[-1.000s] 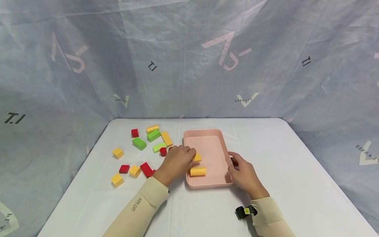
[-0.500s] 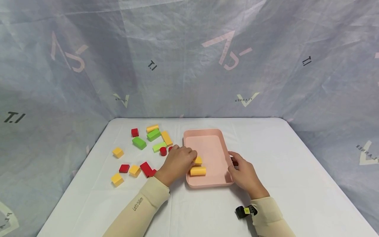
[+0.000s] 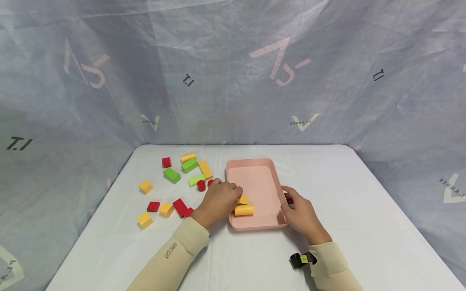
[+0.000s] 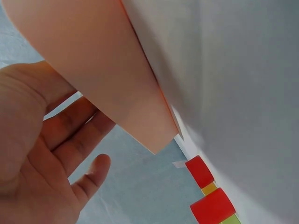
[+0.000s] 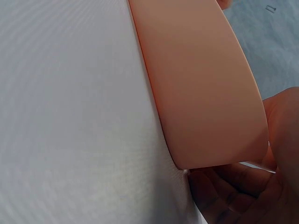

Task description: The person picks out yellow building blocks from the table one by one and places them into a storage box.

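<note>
Head view: round-cornered pink tray [image 3: 260,182] holds smooth yellow cylinder [image 3: 244,210].

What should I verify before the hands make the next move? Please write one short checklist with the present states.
1. Pink tray sitting flat on the table: ok.
2. Right hand touching the tray's right side: ok.
3. Yellow cylinder lying inside the tray: ok.
4. Left hand gripping the yellow block: cannot tell, the contact is hidden.
5. All pieces inside the tray: not ok; a green block and a red cube, among others, lie on the table.
</note>
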{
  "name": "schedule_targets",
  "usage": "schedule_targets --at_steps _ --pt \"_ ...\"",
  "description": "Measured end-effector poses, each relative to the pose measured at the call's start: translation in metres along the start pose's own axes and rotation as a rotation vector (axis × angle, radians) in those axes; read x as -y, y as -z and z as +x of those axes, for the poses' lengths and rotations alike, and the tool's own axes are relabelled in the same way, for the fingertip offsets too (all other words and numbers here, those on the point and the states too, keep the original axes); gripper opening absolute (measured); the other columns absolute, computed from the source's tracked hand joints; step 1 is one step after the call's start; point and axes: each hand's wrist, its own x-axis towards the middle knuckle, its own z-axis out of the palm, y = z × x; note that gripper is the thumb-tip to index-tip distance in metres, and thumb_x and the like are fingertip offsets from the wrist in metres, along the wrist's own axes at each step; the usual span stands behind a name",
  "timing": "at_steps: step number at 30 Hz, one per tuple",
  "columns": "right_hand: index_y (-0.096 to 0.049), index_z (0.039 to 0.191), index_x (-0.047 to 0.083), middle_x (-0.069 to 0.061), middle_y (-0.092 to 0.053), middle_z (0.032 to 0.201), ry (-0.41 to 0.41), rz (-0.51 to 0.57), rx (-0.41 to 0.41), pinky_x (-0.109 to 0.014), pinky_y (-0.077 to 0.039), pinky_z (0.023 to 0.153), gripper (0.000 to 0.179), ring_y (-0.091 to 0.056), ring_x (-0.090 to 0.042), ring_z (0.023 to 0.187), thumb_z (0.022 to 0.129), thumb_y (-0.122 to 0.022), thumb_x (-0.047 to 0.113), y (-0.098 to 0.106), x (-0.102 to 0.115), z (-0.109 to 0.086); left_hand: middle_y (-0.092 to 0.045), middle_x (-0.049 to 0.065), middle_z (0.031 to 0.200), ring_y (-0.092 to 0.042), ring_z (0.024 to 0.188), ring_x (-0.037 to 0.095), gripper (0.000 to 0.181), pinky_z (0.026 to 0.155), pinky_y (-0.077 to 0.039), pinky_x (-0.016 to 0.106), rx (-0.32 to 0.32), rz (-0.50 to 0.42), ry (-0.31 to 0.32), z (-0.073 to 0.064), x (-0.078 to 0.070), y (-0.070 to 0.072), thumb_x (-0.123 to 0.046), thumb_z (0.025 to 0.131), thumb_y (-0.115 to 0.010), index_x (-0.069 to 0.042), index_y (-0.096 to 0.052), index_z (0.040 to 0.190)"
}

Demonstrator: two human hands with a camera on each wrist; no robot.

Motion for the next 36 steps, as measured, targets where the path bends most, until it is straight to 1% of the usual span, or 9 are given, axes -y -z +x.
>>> schedule_targets --at_steps 5,11,17,25,29,36 --pt "-0.047 0.154 0.015 -0.013 -0.068 0.134 -0.004 -0.004 0.001 -0.050 -0.055 0.098 0.056 -0.070 -0.029 0.117 0.098 -0.053 0.014 0.0001 0.0006 -0.0007 -0.063 -0.010 0.075 -0.064 0.074 0.009 0.006 0.072 -0.035 0.033 0.024 -0.010 0.011 -0.0003 -0.0019 0.0012 -0.021 0.092 -0.077 -0.023 -0.072 0.091" --pt "-0.048 0.153 0.014 -0.013 -0.068 0.133 -0.006 -0.010 -0.002 -0.050 -0.055 0.098 0.055 -0.070 -0.029 0.117 0.098 -0.053 0.014 0.0002 0.0008 -0.0008 -0.064 -0.010 0.075 -0.065 0.076 0.010 0.007 0.074 -0.035 0.033 0.045 -0.034 0.030 -0.0004 -0.0031 0.0023 -0.024 0.091 -0.080 -0.023 -0.073 0.092" --pt "-0.047 0.154 0.015 -0.012 -0.068 0.134 -0.011 -0.007 0.002 -0.050 -0.055 0.098 0.056 -0.069 -0.028 0.118 0.098 -0.053 0.014 0.0006 0.0017 -0.0012 -0.062 -0.011 0.074 -0.065 0.076 0.010 0.009 0.074 -0.036 0.033 0.063 -0.042 0.046 -0.0012 -0.0039 0.0026 -0.024 0.090 -0.080 -0.024 -0.071 0.088" --pt "-0.046 0.154 0.014 -0.013 -0.067 0.135 -0.002 -0.013 0.000 -0.050 -0.055 0.098 0.056 -0.069 -0.029 0.118 0.099 -0.053 0.014 0.0008 0.0019 -0.0016 -0.064 -0.011 0.075 -0.065 0.076 0.010 0.009 0.075 -0.036 0.033 0.066 -0.054 0.054 -0.0018 -0.0041 0.0036 -0.025 0.091 -0.080 -0.023 -0.072 0.089" --pt "-0.046 0.154 0.014 -0.013 -0.067 0.134 0.000 -0.011 0.000 -0.050 -0.055 0.098 0.056 -0.069 -0.029 0.118 0.099 -0.053 0.014 0.0009 0.0019 -0.0016 -0.063 -0.011 0.074 -0.064 0.075 0.010 0.009 0.074 -0.036 0.032 0.070 -0.055 0.055 -0.0017 -0.0040 0.0037 -0.025 0.091 -0.080 -0.023 -0.071 0.089" --pt "-0.047 0.154 0.014 -0.013 -0.067 0.135 0.000 -0.009 0.002 -0.050 -0.055 0.098 0.055 -0.069 -0.029 0.118 0.099 -0.053 0.015 0.0006 0.0013 -0.0015 -0.062 -0.011 0.074 -0.064 0.075 0.011 0.009 0.075 -0.037 0.033 0.088 -0.064 0.062 -0.0015 -0.0042 0.0042 -0.025 0.091 -0.080 -0.023 -0.071 0.089"
